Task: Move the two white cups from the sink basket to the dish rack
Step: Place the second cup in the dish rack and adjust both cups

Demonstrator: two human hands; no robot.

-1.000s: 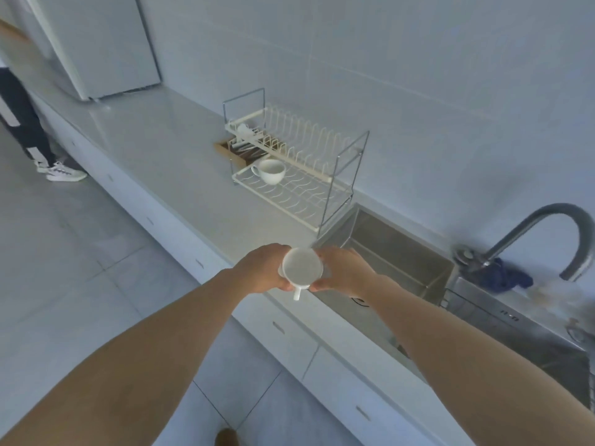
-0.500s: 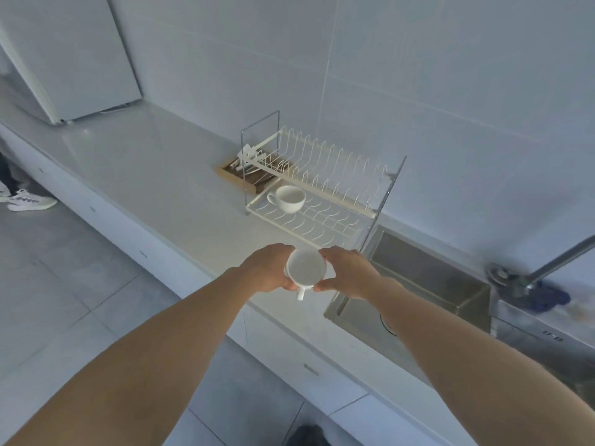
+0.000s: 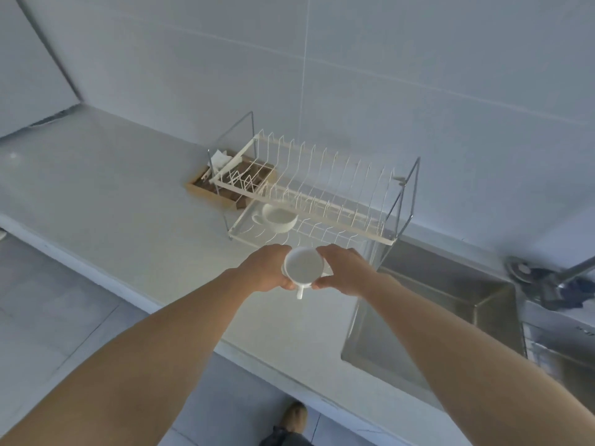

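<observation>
From the head camera, your left hand [image 3: 269, 268] and right hand [image 3: 344, 272] clasp a white cup [image 3: 303, 264] between them, handle toward you, above the counter [image 3: 112, 201] before the dish rack [image 3: 322, 191]; another cup [image 3: 278, 217] sits on its lower shelf

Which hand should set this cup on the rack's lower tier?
Left, probably. Both hands grip the held cup, but the left hand sits nearer the lower tier, beside the racked cup; the right hand is sink-side.
</observation>
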